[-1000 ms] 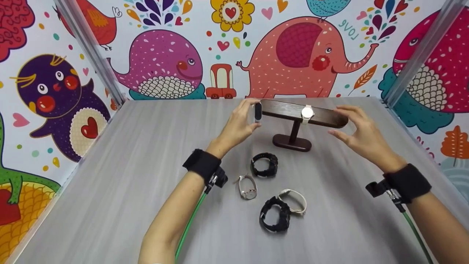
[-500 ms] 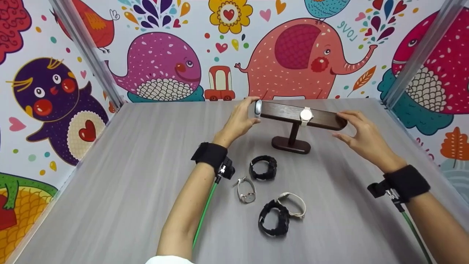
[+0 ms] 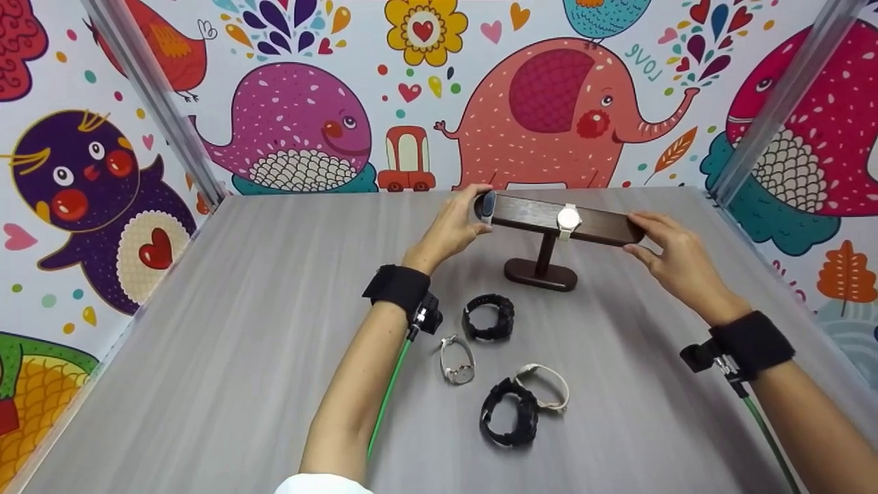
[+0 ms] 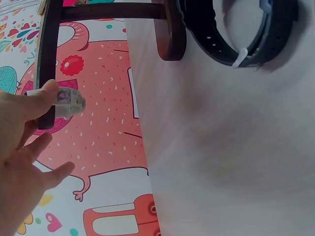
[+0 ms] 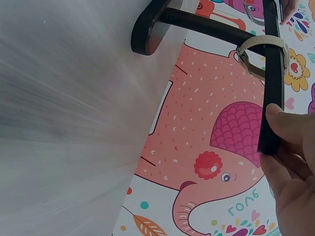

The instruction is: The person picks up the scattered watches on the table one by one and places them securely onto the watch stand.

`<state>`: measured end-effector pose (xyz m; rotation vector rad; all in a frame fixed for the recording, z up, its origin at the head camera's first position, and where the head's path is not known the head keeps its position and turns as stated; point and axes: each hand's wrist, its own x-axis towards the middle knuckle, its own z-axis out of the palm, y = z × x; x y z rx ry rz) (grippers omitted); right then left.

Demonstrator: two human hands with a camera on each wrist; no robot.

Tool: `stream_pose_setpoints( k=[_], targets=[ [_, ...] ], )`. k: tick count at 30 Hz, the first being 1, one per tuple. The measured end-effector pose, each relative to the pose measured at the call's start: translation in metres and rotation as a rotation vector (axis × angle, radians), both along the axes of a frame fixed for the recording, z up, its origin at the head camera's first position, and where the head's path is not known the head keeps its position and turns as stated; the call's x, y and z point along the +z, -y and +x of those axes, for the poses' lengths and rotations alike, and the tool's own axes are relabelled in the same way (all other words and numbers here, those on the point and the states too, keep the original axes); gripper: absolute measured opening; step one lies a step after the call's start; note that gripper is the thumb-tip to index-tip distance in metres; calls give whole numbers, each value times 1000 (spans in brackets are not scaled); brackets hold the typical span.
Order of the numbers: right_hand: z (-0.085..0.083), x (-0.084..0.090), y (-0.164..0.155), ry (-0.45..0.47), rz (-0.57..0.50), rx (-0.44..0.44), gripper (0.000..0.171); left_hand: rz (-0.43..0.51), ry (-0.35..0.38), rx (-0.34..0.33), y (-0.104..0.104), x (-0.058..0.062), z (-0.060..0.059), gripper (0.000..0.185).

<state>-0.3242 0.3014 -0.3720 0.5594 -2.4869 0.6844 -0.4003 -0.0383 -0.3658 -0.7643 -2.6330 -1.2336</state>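
My left hand [image 3: 446,230] pinches a watch [image 3: 488,206] with a dark face and pale band at the left end of the dark wooden watch stand [image 3: 525,208]. In the left wrist view the pale band [image 4: 69,103] loops round the bar's tip, with the thumb against it. At the bar's other end my right hand [image 3: 686,264] grips the wood between thumb and fingers, as the right wrist view also shows. A cream watch [image 3: 568,218] with a round dial sits round the bar, right of the post. The stand's base [image 3: 540,274] is on the table.
In front of the stand lie a black watch [image 3: 508,319] and a slim silver-toned watch [image 3: 464,374]. Closer in, a second black watch [image 3: 527,418] lies against a cream band [image 3: 564,384]. A patterned wall [image 3: 411,89] rises behind the grey table [image 3: 274,309].
The watch in my left hand has turned and moved right, onto the bar's end. My right fingers, apart from the bar a second ago, now grip its right end.
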Motion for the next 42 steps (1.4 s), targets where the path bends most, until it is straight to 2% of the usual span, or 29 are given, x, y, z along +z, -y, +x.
stream_pose_setpoints(
  k=[22, 33, 42],
  targets=[
    [1, -6, 3, -28, -25, -14, 48, -51, 42, -45, -10, 2, -1, 67],
    [1, -6, 4, -23, -24, -23, 50, -119, 29, -30, -24, 7, 1, 64],
    [2, -6, 5, -68, -21, -20, 48, -249, -9, 32, -48, 10, 8, 67]
  ],
)
